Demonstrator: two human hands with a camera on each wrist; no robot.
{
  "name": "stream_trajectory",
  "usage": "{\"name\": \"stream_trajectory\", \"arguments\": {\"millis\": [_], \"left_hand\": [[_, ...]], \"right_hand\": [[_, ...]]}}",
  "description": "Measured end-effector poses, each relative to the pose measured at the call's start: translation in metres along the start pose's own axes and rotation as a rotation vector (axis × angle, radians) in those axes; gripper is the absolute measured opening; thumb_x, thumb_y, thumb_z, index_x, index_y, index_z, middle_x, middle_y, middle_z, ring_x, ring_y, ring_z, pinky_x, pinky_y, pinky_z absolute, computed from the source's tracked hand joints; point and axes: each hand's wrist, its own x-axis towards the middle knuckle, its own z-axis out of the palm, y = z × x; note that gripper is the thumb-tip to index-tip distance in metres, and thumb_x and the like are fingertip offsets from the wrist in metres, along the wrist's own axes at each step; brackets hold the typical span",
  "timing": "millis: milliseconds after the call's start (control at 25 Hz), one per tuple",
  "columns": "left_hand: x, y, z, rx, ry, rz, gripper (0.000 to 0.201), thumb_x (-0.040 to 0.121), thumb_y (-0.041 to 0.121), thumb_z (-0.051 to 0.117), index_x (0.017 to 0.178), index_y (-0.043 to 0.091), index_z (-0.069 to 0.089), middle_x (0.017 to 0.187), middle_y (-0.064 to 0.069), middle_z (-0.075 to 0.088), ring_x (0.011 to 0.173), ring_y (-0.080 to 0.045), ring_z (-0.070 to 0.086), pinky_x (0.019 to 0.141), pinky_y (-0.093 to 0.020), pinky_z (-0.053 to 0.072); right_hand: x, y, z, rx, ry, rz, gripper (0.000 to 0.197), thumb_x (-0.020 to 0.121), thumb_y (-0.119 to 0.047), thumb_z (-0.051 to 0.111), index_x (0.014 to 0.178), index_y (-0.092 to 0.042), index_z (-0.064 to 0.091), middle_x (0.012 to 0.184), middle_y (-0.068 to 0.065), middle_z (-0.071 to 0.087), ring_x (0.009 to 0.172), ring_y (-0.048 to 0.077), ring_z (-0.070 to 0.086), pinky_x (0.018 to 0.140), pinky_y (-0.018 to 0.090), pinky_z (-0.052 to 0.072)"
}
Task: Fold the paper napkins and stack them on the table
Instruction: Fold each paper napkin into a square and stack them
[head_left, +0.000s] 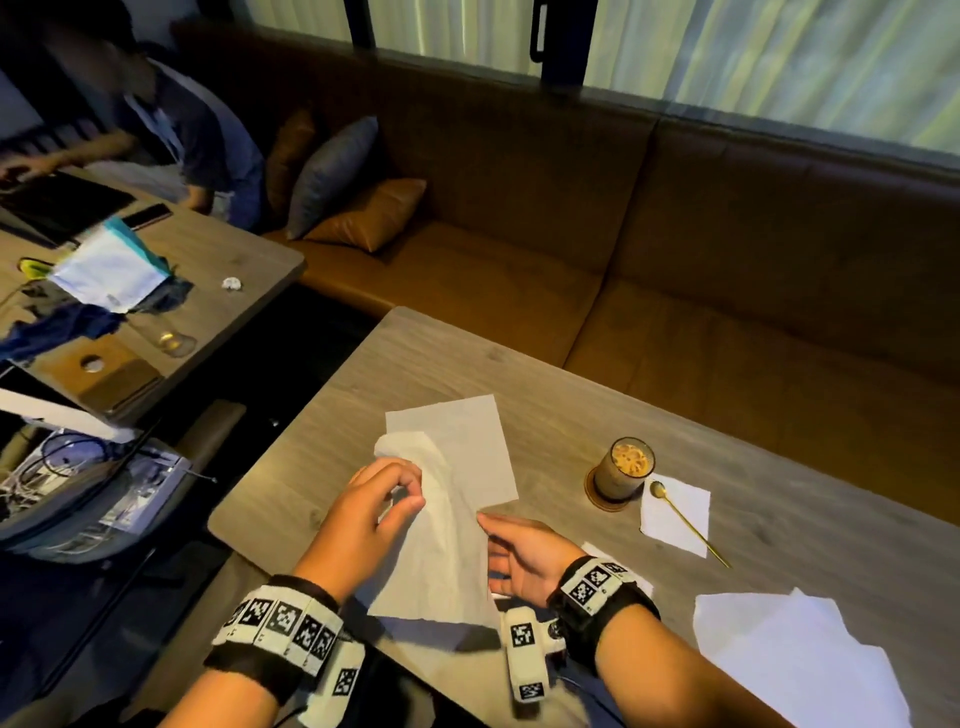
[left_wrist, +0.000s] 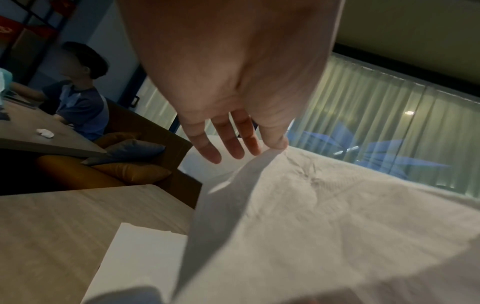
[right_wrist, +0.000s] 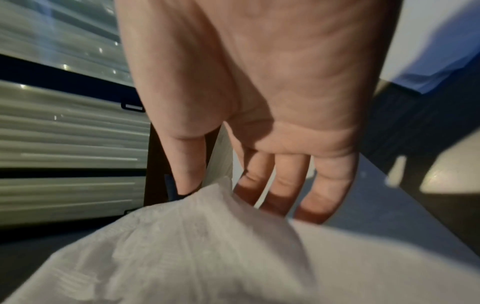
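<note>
Working over the near-left part of the worktop (head_left: 519, 374), we hold one paper napkin (head_left: 447, 551) lifted off the surface, hanging limp between both hands. Beneath its far end a flat napkin (head_left: 467, 441) lies on the worktop toward the middle. More white sheets (head_left: 789, 654) lie at the near-right edge, and an iced drink (head_left: 623, 467) stands toward the right. Our left hand (head_left: 363, 514) pinches the upper left edge of the held napkin between thumb and forefinger; our right hand (head_left: 519, 561) pinches its right edge. We judge the tissue to be very light, soft and easily torn or creased. Take hold at corners or edges only, with a light pinch, and keep it taut while folding.
</note>
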Motion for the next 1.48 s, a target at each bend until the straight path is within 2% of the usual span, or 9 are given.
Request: {"name": "stream_trajectory", "arguments": {"millis": [120,320,440,560,680,800,920,1040,1480], "left_hand": [[0.006,-0.011,0.005,-0.099,0.016,-0.097,0.014,0.098,0.012,0.065,0.088,0.022,0.061,0.14,0.019,0.049,0.133,0.0,0.048,0.104,-0.028,0.046],[0.009,-0.033,0.031,-0.378,-0.032,-0.377,0.014,0.102,0.019,0.06,0.088,0.021,0.06,0.159,0.01,0.038,0.151,-0.01,0.028,0.121,-0.042,0.029],[0.005,-0.029,0.055,-0.824,-0.011,-0.672,0.019,0.106,0.031,0.052,0.11,0.014,0.059,0.148,-0.016,0.055,0.128,-0.023,0.056,0.101,-0.039,0.049],[-0.003,-0.028,0.087,-1.135,-0.021,-1.001,0.056,0.099,0.061,0.048,0.13,0.016,0.058,0.121,-0.01,0.071,0.097,-0.031,0.072,0.076,-0.043,0.061],[-0.013,-0.041,0.121,-1.256,-0.21,-1.188,0.077,0.086,0.084,0.045,0.141,0.03,0.052,0.129,-0.016,0.071,0.115,-0.041,0.07,0.094,-0.056,0.058],[-0.014,-0.024,0.138,-1.39,-0.3,-1.173,0.067,0.093,0.073,0.048,0.137,0.023,0.059,0.13,-0.02,0.07,0.124,-0.041,0.065,0.107,-0.057,0.049],[0.0,-0.012,0.133,-1.443,-0.099,-1.052,0.037,0.104,0.027,0.057,0.135,0.007,0.063,0.137,-0.023,0.065,0.127,-0.039,0.062,0.113,-0.054,0.043],[0.018,-0.023,0.113,-1.299,0.033,-0.924,0.054,0.094,0.006,0.069,0.144,0.02,0.055,0.142,-0.021,0.061,0.124,-0.036,0.065,0.109,-0.053,0.048],[0.031,-0.046,0.074,-1.041,-0.195,-0.667,0.075,0.093,-0.009,0.061,0.143,0.046,0.051,0.131,-0.023,0.069,0.121,-0.045,0.065,0.091,-0.052,0.06]], "right_hand": [[-0.013,-0.026,-0.002,0.042,0.057,-0.04,0.028,0.09,-0.015,0.076,0.116,-0.004,0.07,0.098,0.015,0.079,0.076,0.025,0.077,0.065,0.039,0.064],[-0.024,-0.064,-0.017,-0.11,0.17,-0.135,0.045,0.082,-0.009,0.083,0.124,0.002,0.069,0.115,0.023,0.076,0.109,0.04,0.073,0.095,0.049,0.058],[-0.031,-0.074,-0.022,-0.323,0.186,-0.2,0.031,0.086,-0.014,0.081,0.115,-0.005,0.076,0.107,0.015,0.08,0.104,0.036,0.075,0.093,0.042,0.058],[-0.04,-0.077,-0.021,-0.45,0.171,-0.248,0.015,0.092,-0.008,0.075,0.106,-0.007,0.079,0.099,0.009,0.082,0.085,0.02,0.078,0.082,0.034,0.061],[-0.052,-0.082,-0.019,-0.554,0.112,-0.27,0.011,0.094,-0.007,0.072,0.097,-0.014,0.08,0.093,0.006,0.082,0.081,0.017,0.077,0.076,0.03,0.061],[-0.064,-0.095,-0.018,-0.65,0.08,-0.308,0.013,0.093,-0.006,0.072,0.099,-0.015,0.079,0.097,0.007,0.081,0.084,0.016,0.076,0.078,0.029,0.061],[-0.076,-0.111,-0.029,-0.682,0.135,-0.335,0.012,0.092,-0.008,0.073,0.102,-0.012,0.079,0.102,0.011,0.081,0.087,0.02,0.076,0.083,0.036,0.061],[-0.086,-0.115,-0.049,-0.635,0.216,-0.388,0.014,0.093,-0.007,0.073,0.106,-0.004,0.077,0.101,0.018,0.08,0.08,0.021,0.075,0.072,0.031,0.061],[-0.062,-0.059,-0.088,-0.284,0.136,-0.376,0.028,0.096,0.003,0.063,0.123,-0.003,0.069,0.119,0.019,0.075,0.113,0.036,0.072,0.104,0.05,0.054]]}}
